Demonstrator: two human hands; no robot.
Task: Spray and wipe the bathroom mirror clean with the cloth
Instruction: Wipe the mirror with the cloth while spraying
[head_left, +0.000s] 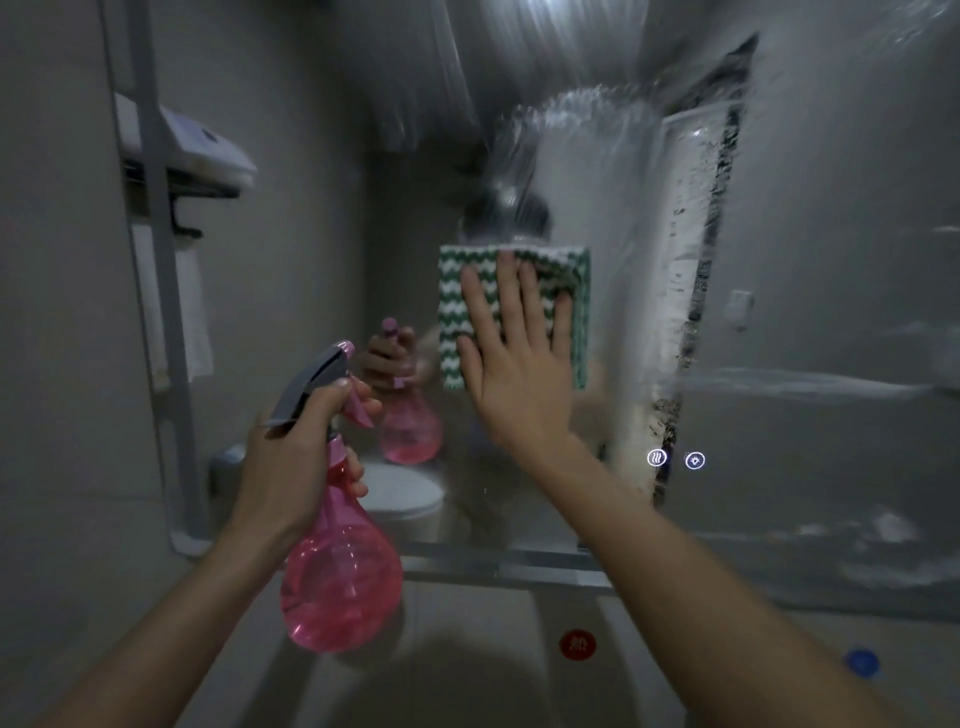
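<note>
The right hand (514, 353) lies flat with fingers straight and spread, pressing the green-and-white zigzag cloth (467, 312) against the mirror (810, 291). The hand covers much of the cloth, so only its left part, top edge and right edge show. The left hand (296, 457) is curled around the neck of the pink spray bottle (340, 561), forefinger on the trigger under the grey nozzle, holding it upright in front of the glass and lower left of the cloth.

The glass is streaked and smeared with wet foam, thickest in a vertical band right of the cloth, and whatever it reflects there is too blurred to read. Two small lit icons (675, 459) glow low on the mirror. The reflection shows the bottle and gripping hand dimly, and a white toilet (405, 493) below. A shelf unit (182, 156) on the left wall is soft and dim. Both forearms are cut off by the bottom edge. A red dot (577, 644) and a blue dot (862, 663) sit below the mirror; their markings are illegible.
</note>
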